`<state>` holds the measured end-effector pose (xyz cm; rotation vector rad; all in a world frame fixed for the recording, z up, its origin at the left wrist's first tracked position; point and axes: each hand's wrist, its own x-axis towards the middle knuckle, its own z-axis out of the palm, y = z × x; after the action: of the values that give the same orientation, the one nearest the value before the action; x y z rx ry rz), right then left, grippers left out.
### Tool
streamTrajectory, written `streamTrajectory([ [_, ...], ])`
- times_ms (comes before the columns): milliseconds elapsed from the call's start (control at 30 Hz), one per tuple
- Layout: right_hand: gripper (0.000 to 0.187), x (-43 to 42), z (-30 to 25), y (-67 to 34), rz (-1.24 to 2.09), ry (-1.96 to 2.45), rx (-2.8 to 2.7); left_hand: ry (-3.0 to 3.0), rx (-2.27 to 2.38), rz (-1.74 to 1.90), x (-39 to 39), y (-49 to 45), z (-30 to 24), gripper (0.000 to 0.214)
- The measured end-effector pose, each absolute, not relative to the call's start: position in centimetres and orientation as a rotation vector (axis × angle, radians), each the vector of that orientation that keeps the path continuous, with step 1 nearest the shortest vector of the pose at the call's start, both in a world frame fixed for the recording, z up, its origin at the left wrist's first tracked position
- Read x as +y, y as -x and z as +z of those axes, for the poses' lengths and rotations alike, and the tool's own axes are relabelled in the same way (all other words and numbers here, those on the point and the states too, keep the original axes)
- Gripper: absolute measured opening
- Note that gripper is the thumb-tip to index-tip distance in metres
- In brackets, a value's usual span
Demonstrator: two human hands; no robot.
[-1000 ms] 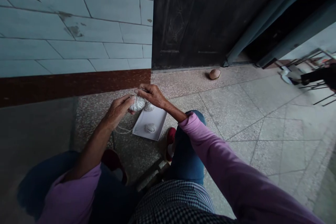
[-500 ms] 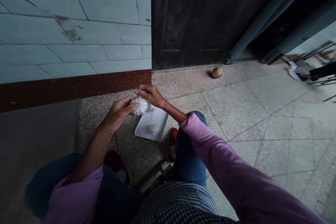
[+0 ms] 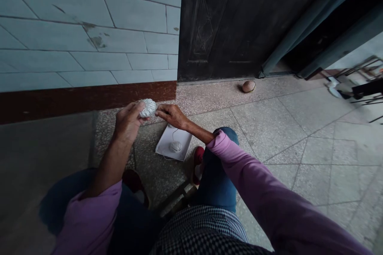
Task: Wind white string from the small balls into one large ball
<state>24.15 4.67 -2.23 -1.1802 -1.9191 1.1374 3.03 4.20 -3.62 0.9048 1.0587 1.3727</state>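
Observation:
My left hand (image 3: 128, 121) is wrapped round a ball of white yarn (image 3: 148, 108), held up in front of the wall's base. Just right of the ball, my right hand (image 3: 172, 115) is closed in a pinch, apparently on the yarn strand; the strand between its fingertips is too thin to make out. Below the hands, a shallow white tray (image 3: 161, 148) rests on the floor. In it lies a second, smaller ball of white yarn (image 3: 175, 146), with a thin strand running up from it towards my right hand. Another pale piece at the tray's far end is mostly hidden by my right hand.
A tiled wall (image 3: 89, 40) and a dark door (image 3: 221, 28) stand ahead. A roundish brown object (image 3: 248, 86) lies on the floor by the door. My knees and red shoes (image 3: 198, 163) flank the tray. Blurred furniture (image 3: 359, 83) stands at far right.
My left hand has moved the yarn ball up and left, and turned it. My right hand has come off the ball's top to its right side, leaving a small gap.

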Motion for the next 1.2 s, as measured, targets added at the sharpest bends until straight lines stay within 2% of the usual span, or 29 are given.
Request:
streamTrajectory([
  [267,0.050,3.7,-1.9,-24.3,1.207,1.096,-2.014,-1.122,1.236,1.396,5.1,-2.4,-4.7,0.064],
  [400,0.060,4.2,-1.9,-25.2,1.196,0.990,-1.984,-1.262,1.300,1.178,4.9,-2.7,-4.7,0.062],
  [567,0.061,5.4,-1.9,-26.5,1.145,1.057,-1.810,-1.245,1.097,0.958,3.4,-3.6,-3.4,0.049],
  [733,0.066,6.5,-2.1,-26.1,1.160,1.104,-1.744,-1.173,1.023,0.853,2.7,-4.3,-2.6,0.056],
  [1200,0.071,6.5,-1.6,-25.9,1.183,1.106,-1.673,-1.074,0.945,0.958,2.1,-5.5,-2.2,0.056],
])
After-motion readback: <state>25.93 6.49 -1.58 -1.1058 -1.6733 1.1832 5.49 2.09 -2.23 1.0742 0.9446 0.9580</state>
